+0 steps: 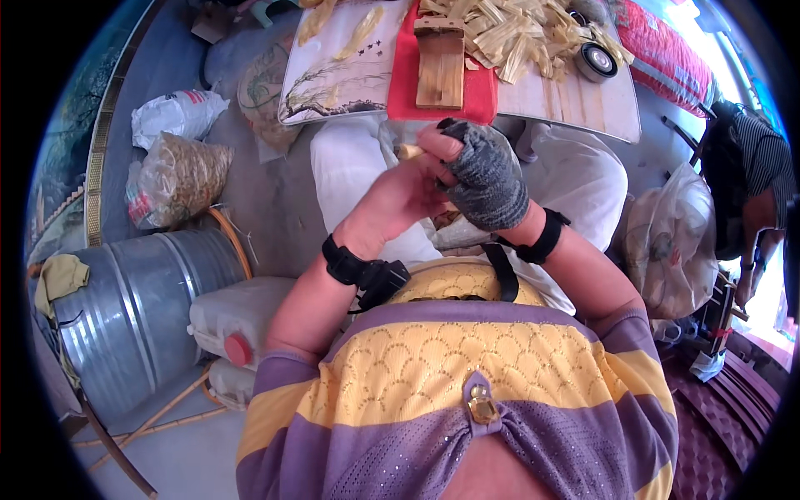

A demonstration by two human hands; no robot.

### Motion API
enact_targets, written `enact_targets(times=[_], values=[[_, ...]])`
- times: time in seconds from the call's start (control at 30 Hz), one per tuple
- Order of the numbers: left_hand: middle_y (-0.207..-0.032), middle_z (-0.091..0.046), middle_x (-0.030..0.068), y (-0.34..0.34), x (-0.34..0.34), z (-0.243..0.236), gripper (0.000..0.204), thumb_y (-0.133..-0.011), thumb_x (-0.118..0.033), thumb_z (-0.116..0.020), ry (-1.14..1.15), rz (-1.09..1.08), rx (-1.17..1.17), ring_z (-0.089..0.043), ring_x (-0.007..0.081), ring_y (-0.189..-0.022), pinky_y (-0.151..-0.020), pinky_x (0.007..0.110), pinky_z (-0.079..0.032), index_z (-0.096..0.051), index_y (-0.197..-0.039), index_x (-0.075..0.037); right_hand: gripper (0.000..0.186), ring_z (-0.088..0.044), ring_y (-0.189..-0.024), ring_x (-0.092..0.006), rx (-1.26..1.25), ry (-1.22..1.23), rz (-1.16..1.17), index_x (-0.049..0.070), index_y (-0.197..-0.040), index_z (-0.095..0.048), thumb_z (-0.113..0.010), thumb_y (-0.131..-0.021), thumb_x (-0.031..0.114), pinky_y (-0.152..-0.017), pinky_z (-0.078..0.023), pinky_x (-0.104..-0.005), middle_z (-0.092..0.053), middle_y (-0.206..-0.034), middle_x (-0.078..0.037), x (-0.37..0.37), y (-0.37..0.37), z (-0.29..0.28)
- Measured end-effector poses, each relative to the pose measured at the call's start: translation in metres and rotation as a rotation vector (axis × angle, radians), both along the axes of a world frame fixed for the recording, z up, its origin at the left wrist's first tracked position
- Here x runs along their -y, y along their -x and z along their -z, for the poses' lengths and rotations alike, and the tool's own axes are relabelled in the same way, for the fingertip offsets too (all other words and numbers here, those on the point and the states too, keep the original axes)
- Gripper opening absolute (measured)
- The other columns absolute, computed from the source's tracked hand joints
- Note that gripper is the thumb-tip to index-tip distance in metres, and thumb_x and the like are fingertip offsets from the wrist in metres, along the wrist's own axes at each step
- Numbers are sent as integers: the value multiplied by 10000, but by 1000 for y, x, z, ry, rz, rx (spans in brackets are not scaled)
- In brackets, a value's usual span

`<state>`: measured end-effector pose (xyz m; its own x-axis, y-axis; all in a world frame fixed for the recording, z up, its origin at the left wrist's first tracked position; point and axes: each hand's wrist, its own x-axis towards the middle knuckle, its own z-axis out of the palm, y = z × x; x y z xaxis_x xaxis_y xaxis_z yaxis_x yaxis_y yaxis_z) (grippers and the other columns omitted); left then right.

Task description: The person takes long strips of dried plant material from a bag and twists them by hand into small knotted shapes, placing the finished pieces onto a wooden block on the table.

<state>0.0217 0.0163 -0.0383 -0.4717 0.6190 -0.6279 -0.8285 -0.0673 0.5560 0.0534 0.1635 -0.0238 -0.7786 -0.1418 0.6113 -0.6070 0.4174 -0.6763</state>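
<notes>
The largest thing before you is the table (346, 79), spread across the top of the frame, its near edge just beyond your knees. The metal drum (158, 292) fills the middle left, well apart from your hands. At the upper centre-right, a heap of pale yellow strips (510, 33) lies loosely on the table; strips near its edge could slide off if a sleeve or a knee jogs the top. The red cloth (402, 83) is at top centre, with its near edge at the table's edge — a snag there could drag the wooden block (440, 79) resting on it.

Your right hand (487, 179), in a grey fingerless glove, meets your bare left hand (400, 196) just above the frame's centre, over your lap. The fingers of both are bent and drawn together; what they pinch between them is hidden, so you cannot tell from here how firm the grip is. The round black-rimmed object (597, 62) stands at the upper right, beside the strips, where a wide reach could knock it.

Smallest is the pale piece (409, 152), its end showing left of your right thumb, above your left hand — which hand bears it is unclear. A loosened pinch could drop it into your lap; too tight a twist could split it.
</notes>
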Motion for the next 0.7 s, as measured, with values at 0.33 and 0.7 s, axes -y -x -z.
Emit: enact_targets(times=[0.33,0.7], values=[[-1121,-553,35,5,3,2,375,-915,-292,-437,-81,-129,-227,-565,169,-806,-721,293,-434,-434,-1167,-15,198,-556,-689,-307,497,294,31,30,-851,-581,-512,-872,215,-632,-428,-392,-562,-707,-144,16,-10,17],[-981,-543,117,1,11,-8,281,-792,25,-465,713,370,-1642,-536,271,-867,-758,332,-424,-518,-1063,-27,163,-558,-730,-326,424,249,118,30,-845,-561,-546,-815,189,-645,-439,-385,-558,-765,-151,11,6,16]])
